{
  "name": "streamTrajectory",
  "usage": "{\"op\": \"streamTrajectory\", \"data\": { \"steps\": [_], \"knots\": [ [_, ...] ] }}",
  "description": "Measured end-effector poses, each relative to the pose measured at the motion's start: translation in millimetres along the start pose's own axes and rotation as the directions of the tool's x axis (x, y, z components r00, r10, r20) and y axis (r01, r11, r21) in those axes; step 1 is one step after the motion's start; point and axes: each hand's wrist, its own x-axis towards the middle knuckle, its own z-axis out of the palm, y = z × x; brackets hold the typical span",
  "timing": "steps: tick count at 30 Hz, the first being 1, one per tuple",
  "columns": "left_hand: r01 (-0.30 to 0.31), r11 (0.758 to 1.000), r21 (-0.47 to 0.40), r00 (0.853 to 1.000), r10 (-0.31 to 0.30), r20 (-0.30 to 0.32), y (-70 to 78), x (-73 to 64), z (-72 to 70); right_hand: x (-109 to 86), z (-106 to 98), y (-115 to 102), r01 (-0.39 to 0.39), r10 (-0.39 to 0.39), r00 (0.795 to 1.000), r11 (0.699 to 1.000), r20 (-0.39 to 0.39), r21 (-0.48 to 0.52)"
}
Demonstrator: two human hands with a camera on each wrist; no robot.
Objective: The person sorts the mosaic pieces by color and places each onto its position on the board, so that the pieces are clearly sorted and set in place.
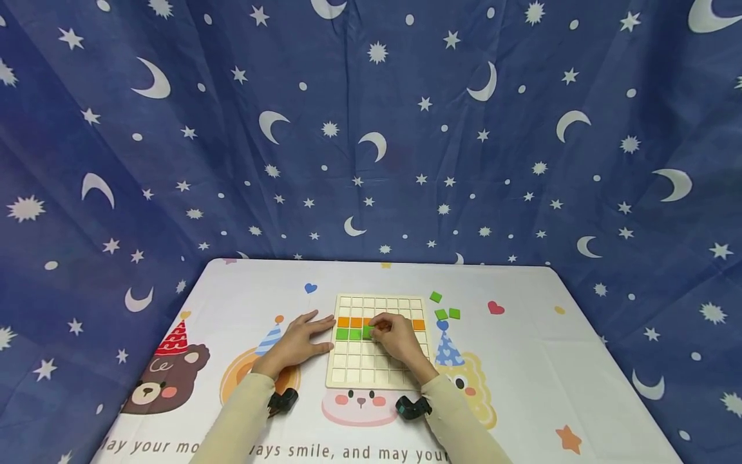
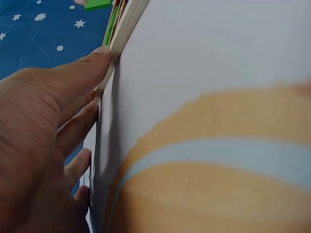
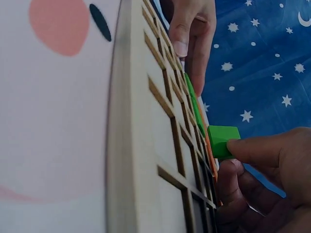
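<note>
A pale wooden grid board [image 1: 348,377] lies on the table, with a row of orange tiles [image 1: 343,321] across it, partly hidden by my right hand. Below that row, green tiles [image 1: 342,334] fill cells from the left side. My right hand [image 1: 400,338] pinches a green square tile [image 3: 221,133] between thumb and finger, just over the board. Fairly straight fingers of my left hand [image 1: 297,341] touch the board's left edge, the thumb lower and the others spread above it. The lower rows of cells hold no tiles where they show.
Loose green tiles [image 1: 455,314] lie on the table beyond the board's upper right corner. A white tablecloth [image 1: 522,386] printed with cartoon animals covers the table. Behind it hangs a blue curtain [image 1: 324,193] with moons and stars. Each wrist carries a small black device [image 1: 413,407].
</note>
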Motion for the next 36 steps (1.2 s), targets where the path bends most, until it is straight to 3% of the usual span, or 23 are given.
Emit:
{"op": "streamTrajectory", "data": {
  "steps": [29, 36],
  "knots": [
    [0.037, 0.999, -0.014, 0.999, -0.037, 0.011, 2.2, -1.9, -0.6, -1.9, 7.2, 5.1, 0.054, -0.064, 0.996, 0.987, -0.061, -0.149],
    [0.034, 0.999, -0.010, 0.999, -0.034, 0.011, 1.6, -2.7, -0.5, -0.4, 8.0, 4.6, 0.010, -0.015, 0.999, 0.992, -0.037, -0.125]
  ]
}}
